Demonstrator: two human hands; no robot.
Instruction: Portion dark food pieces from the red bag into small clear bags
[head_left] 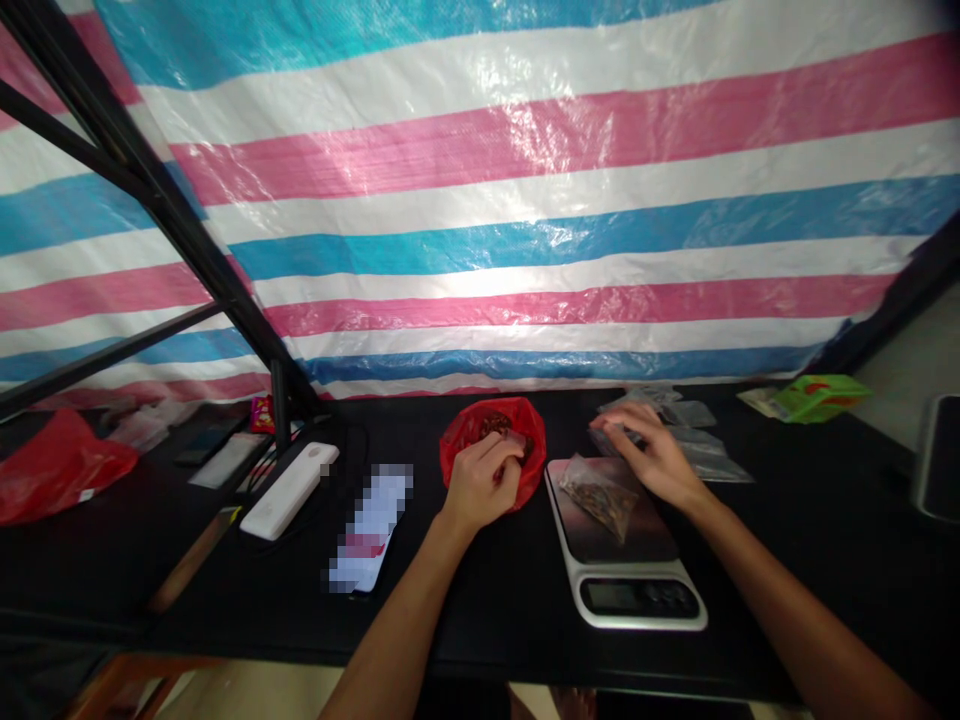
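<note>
Your left hand [484, 485] curls its fingers inward over the mouth of the red plastic bag [453, 440] of brown dried pieces [495, 422], and your right hand [651, 452] bends loosely at the clear plastic bags [712, 455] behind the digital scale [622, 552] (whether either one grips anything, you can't tell from here). A clear pouch [604, 500] of brown bits lies on the scale's platform, with a lit smartphone [373, 530] farther left on the black tabletop [502, 600].

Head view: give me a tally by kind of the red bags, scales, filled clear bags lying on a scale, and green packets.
Red bags, centre and far left: 2
Scale: 1
Filled clear bag on the scale: 1
Green packet: 1
Total: 5
</note>
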